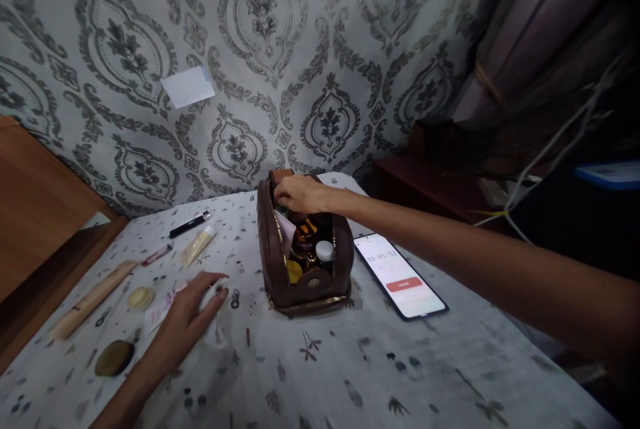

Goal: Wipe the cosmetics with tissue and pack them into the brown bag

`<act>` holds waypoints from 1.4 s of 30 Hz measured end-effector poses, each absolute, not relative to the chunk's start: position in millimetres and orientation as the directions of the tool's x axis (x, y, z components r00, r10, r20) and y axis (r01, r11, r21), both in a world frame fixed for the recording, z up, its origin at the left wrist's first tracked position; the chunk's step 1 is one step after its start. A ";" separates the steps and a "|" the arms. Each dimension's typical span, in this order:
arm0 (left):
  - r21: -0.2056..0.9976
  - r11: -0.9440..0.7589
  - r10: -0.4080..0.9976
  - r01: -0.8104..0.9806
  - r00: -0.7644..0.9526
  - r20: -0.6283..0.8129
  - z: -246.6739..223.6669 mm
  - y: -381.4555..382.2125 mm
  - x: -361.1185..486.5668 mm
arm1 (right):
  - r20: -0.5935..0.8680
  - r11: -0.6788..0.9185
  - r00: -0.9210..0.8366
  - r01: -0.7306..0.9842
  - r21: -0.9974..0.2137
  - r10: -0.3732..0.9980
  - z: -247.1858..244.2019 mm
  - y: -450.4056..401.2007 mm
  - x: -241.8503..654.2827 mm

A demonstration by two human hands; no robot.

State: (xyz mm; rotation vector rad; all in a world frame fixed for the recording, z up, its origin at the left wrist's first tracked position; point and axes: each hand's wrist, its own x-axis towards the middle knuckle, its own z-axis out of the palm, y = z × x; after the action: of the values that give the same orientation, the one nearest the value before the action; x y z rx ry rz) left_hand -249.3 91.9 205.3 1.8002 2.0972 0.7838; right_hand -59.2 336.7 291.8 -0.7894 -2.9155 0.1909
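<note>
A brown toiletry bag (267, 269) stands unzipped on the patterned cloth. My right hand (297, 194) reaches into its far end, fingers bent downward; whatever they grip is hidden. Inside are a white-capped bottle (325, 251), a dark jar with an orange label (307, 234), a yellow round item (294, 272) and a pale flat piece (285, 232). Left of the bag, my left hand (193, 306) rests low over the cloth. Its thumb and fingers close on a thin, crumpled white wrapper (214, 292), partly covered by the hand.
A lit phone (407, 282) lies right of the bag. On the left are a black pen-like stick (190, 224), a cream tube (198, 246), a pink slim tube (157, 255), a long tan packet (95, 299), a small pale jar (141, 298) and a dark oval item (115, 358).
</note>
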 end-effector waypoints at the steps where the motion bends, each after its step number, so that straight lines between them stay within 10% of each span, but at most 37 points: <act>1: 0.559 0.083 0.972 0.825 -0.191 0.137 202.4 89.1 -251.5 | 0.064 0.853 -0.857 0.496 -0.162 0.511 293.6 335.5 -58.7; 42: 0.721 0.079 0.958 0.689 -0.251 0.135 158.8 53.4 -262.7 | -0.049 0.836 -0.835 0.549 0.009 0.549 288.2 324.1 -75.7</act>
State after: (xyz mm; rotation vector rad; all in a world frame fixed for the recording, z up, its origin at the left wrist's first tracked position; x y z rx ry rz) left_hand -262.7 53.4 158.8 1.6309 1.9899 0.9849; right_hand -75.7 324.1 288.2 -0.9144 -3.0572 0.0079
